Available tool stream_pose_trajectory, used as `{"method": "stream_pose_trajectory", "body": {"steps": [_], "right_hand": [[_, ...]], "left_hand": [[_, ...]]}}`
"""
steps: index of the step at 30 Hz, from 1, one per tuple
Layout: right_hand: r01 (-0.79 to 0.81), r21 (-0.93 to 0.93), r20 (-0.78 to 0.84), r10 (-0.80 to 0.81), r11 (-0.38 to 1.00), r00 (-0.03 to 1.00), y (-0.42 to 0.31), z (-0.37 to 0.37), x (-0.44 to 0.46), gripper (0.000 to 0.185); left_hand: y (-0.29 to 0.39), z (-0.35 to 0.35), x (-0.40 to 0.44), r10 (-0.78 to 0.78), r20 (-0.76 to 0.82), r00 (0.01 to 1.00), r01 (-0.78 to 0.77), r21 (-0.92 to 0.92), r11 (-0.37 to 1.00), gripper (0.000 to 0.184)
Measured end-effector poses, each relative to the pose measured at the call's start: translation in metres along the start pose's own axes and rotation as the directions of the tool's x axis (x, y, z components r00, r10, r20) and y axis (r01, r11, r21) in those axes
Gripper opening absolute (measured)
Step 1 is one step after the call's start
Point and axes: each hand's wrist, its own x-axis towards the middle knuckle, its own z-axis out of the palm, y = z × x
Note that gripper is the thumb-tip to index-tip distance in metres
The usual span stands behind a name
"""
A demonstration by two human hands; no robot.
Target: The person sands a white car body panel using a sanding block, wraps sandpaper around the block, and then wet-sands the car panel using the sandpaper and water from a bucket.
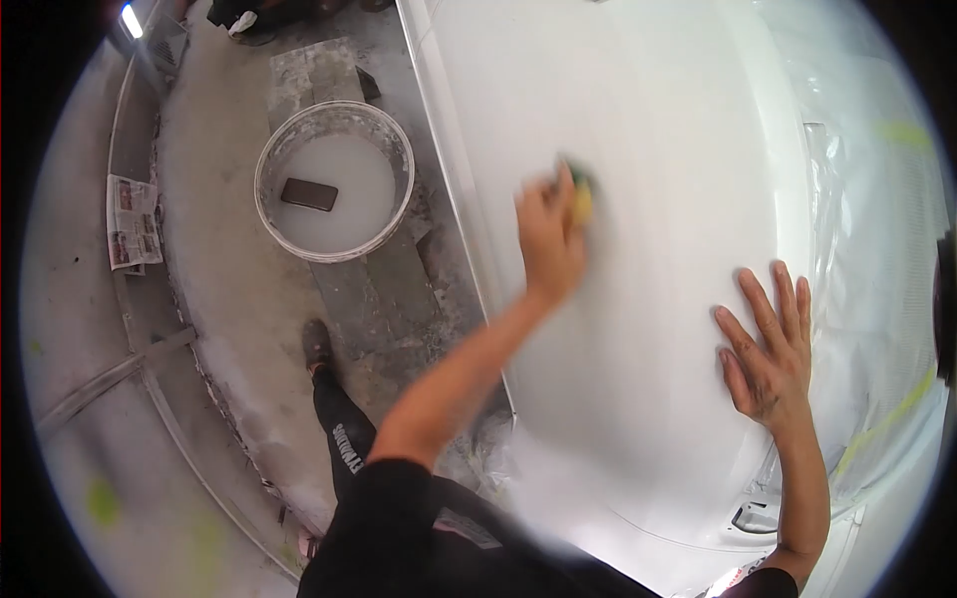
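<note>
A broad white vehicle panel (pixel 648 329) lies under both hands. My left hand (pixel 548 239), slightly smeared by motion, is closed around a yellow and green sponge (pixel 581 202) near the panel's middle. Fingers partly cover the sponge, and it appears to touch the surface. My right hand (pixel 773 354) rests flat with spread fingers near the panel's right side, holding nothing.
A round bucket (pixel 334 256) of cloudy liquid stands on the floor at left, with a dark rectangular block (pixel 309 194) in it. Clear plastic sheeting (pixel 862 269) covers the area right of the panel. Newspaper (pixel 133 221) hangs at far left.
</note>
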Motion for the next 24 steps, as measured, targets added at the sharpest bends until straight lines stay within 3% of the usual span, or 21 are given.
{"method": "stream_pose_trajectory", "body": {"steps": [1, 4, 5, 6, 7, 8, 10, 12, 13, 15, 16, 20, 22, 24], "right_hand": [[-0.006, 0.013, 0.007, 0.006, 1.0, 1.0, -0.001, -0.001, -0.001, 0.051], [-0.001, 0.027, 0.01, 0.001, 1.0, 1.0, 0.002, -0.001, 0.0, 0.051], [-0.005, 0.035, 0.005, 0.005, 0.999, 1.0, 0.002, 0.001, 0.001, 0.051], [-0.009, 0.044, 0.004, 0.009, 0.999, 1.0, 0.002, 0.002, 0.0, 0.051], [-0.013, 0.04, 0.006, 0.013, 0.999, 1.0, 0.003, 0.003, 0.0, 0.051], [-0.017, 0.048, 0.009, 0.017, 0.999, 1.0, 0.001, 0.003, -0.001, 0.052], [-0.013, 0.056, 0.003, 0.013, 0.998, 1.0, 0.0, -0.002, 0.001, 0.052], [-0.001, 0.058, -0.011, 0.002, 0.998, 1.0, 0.001, 0.0, -0.001, 0.052], [-0.002, 0.057, -0.019, 0.003, 0.998, 1.0, 0.002, 0.001, -0.001, 0.052], [-0.013, 0.056, 0.007, 0.013, 0.998, 1.0, -0.002, -0.002, -0.002, 0.051], [-0.015, 0.046, 0.014, 0.014, 0.999, 1.0, -0.001, -0.003, 0.002, 0.051], [-0.005, 0.045, 0.005, 0.005, 0.999, 1.0, 0.001, 0.001, 0.002, 0.052], [0.001, 0.039, 0.003, -0.002, 0.999, 1.0, 0.002, 0.001, 0.001, 0.052], [0.004, 0.035, 0.001, -0.004, 0.999, 1.0, 0.002, 0.0, 0.001, 0.052]], "left_hand": [[0.015, -0.003, -0.049, -0.003, 0.03, 1.0, 0.005, -0.054, 0.999, 0.069], [0.013, 0.001, -0.02, 0.026, 0.071, 0.997, -0.024, -0.021, 0.999, 0.054], [0.0, 0.013, 0.03, 0.167, -0.016, 0.986, -0.166, 0.074, 0.983, 0.056], [-0.007, 0.021, 0.089, 0.108, -0.006, 0.994, -0.107, 0.084, 0.991, 0.058], [-0.023, 0.035, 0.152, 0.075, -0.056, 0.996, -0.065, 0.152, 0.986, 0.045], [-0.042, 0.045, 0.212, -0.08, -0.09, 0.993, 0.088, 0.094, 0.992, 0.033], [-0.031, 0.033, 0.247, -0.16, -0.089, 0.983, 0.162, 0.02, 0.987, 0.03], [-0.031, 0.03, 0.202, 0.005, -0.074, 0.997, 0.008, 0.171, 0.985, 0.033], [-0.026, 0.029, 0.154, 0.135, -0.064, 0.989, -0.121, 0.192, 0.974, 0.047], [0.01, 0.013, 0.051, 0.221, -0.053, 0.974, -0.22, 0.009, 0.975, 0.062], [0.034, -0.001, 0.024, 0.138, 0.027, 0.99, -0.135, -0.076, 0.988, 0.058], [-0.009, 0.021, 0.119, 0.371, -0.048, 0.928, -0.369, 0.038, 0.929, 0.056], [-0.016, 0.026, 0.193, 0.298, -0.04, 0.954, -0.293, 0.088, 0.952, 0.057], [-0.017, 0.024, 0.207, 0.263, -0.04, 0.964, -0.262, 0.048, 0.964, 0.057]]}}
